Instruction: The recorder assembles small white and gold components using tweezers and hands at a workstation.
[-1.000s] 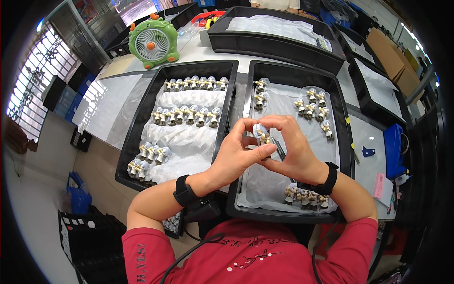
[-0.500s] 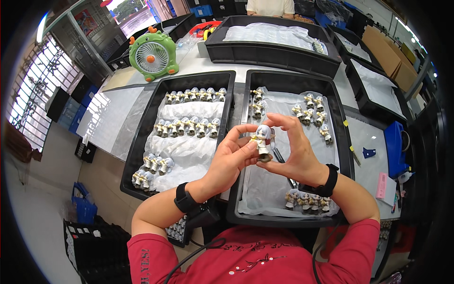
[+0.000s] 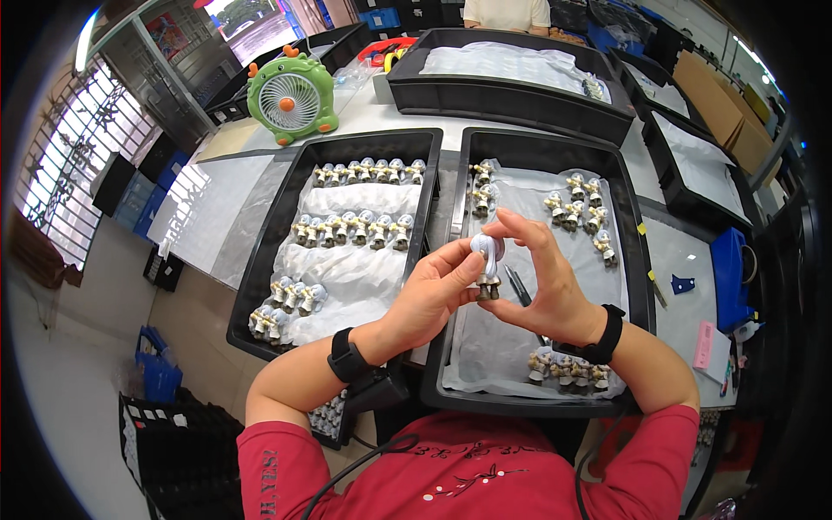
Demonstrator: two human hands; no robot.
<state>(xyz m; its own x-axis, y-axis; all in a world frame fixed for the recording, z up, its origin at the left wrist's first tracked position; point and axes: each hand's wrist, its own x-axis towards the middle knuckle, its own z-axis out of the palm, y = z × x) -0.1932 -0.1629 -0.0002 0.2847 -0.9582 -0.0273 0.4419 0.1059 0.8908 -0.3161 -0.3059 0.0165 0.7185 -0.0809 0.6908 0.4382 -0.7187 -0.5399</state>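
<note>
A small figurine (image 3: pixel 489 270) with pale lilac hair, white clothes and dark boots is held upright above the right tray, its back mostly toward me. My left hand (image 3: pixel 425 299) pinches it from the side between thumb and fingers. My right hand (image 3: pixel 555 299) curves round the other side, index fingertip by the head and thumb by the boots. Behind the right hand shows a slim dark tool (image 3: pixel 521 288); whether it lies in the tray or is held, I cannot tell. Similar figurines (image 3: pixel 568 369) stand in a row below the right hand.
The left black tray (image 3: pixel 436 186) bears rows of figurines (image 3: pixel 355 229) on white sheeting. More figurines (image 3: pixel 576 208) stand in the right black tray (image 3: pixel 637 260). Beyond are a green fan (image 3: pixel 292 97), a large black tray (image 3: pixel 511 108) and a person (image 3: pixel 507 12). A blue holder (image 3: pixel 732 269) stands right.
The figurine has been turned, from facing me to showing its long hair and back. Both hands stay around it. The whole view has shifted slightly.
</note>
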